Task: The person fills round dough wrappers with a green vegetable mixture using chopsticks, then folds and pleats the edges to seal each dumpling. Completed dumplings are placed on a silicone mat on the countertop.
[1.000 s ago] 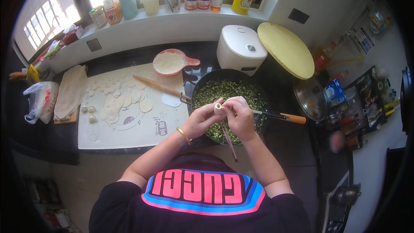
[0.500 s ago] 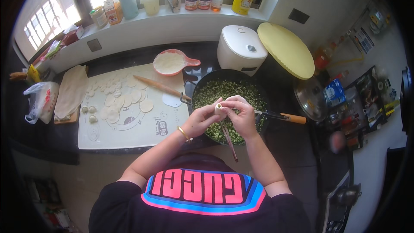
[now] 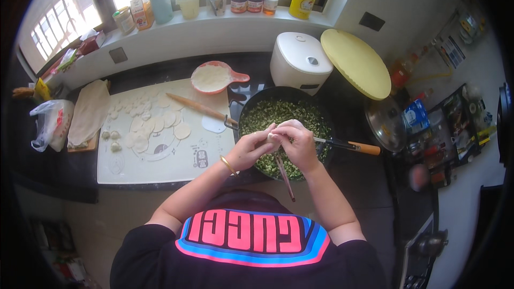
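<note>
Over the pan, both my hands close on one small white dumpling [image 3: 273, 138], mostly hidden by the fingers. My left hand [image 3: 250, 150] cups it from the left, a gold bangle at the wrist. From the right, the fingertips of my right hand [image 3: 297, 143] pinch its top. Beneath them the dark pan [image 3: 328, 165] holds finely chopped green filling [image 3: 278, 109]. A pair of chopsticks [image 3: 285, 176] leans over the pan's near rim. Left of the pan, round dough wrappers [image 3: 182, 130] and a few small filled dumplings [image 3: 114, 142] lie on a pale mat [image 3: 160, 174].
A wooden rolling pin [image 3: 198, 108] reaches across the mat toward the pan. Behind stand a red bowl of flour [image 3: 211, 77] and a white rice cooker [image 3: 301, 63]. The pan's wooden handle [image 3: 364, 148] points right. At far left are a dough sheet [image 3: 88, 109] and plastic bag [image 3: 53, 128].
The dumpling's opening, which showed green filling inside, is now covered by my fingers. My right-hand fingers have closed over its top; both hands stay in nearly the same place.
</note>
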Demonstrator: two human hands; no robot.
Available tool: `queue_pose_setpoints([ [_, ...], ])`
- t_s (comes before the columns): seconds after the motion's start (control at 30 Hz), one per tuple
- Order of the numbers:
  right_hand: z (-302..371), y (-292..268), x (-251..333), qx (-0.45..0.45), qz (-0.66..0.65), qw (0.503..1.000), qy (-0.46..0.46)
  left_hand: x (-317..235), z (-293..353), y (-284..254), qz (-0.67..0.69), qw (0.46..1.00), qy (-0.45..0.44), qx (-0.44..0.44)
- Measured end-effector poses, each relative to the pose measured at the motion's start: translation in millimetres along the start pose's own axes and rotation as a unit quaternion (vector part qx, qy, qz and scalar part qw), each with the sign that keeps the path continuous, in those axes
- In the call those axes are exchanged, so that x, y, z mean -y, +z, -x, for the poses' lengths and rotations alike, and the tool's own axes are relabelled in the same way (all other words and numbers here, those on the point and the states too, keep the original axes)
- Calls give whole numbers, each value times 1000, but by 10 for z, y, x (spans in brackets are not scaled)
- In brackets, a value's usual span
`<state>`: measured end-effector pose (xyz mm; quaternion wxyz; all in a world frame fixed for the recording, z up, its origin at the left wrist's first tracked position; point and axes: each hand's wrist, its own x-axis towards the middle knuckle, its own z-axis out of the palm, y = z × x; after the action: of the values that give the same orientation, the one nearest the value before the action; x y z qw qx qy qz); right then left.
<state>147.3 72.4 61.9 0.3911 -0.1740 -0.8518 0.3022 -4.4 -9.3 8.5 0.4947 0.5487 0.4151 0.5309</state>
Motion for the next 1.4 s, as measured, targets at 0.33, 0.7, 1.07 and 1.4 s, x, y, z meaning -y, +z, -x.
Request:
queue_pose_setpoints([
  [0.33, -96, 2, 6, 3, 88, 991, -99, -9, -1, 17, -49, 996, 36, -71],
  [0.7, -449, 219, 147, 63, 63, 977, -195, 14, 146, -180, 14, 992, 24, -120],
  [1.07, -608, 860, 273, 94, 78, 968, -220, -74, 514, -569, -74, 980, 36, -180],
  [1.4, -657, 1165, 378, 72, 67, 980, -174, -69, 700, -834, -111, 976, 59, -180],
])
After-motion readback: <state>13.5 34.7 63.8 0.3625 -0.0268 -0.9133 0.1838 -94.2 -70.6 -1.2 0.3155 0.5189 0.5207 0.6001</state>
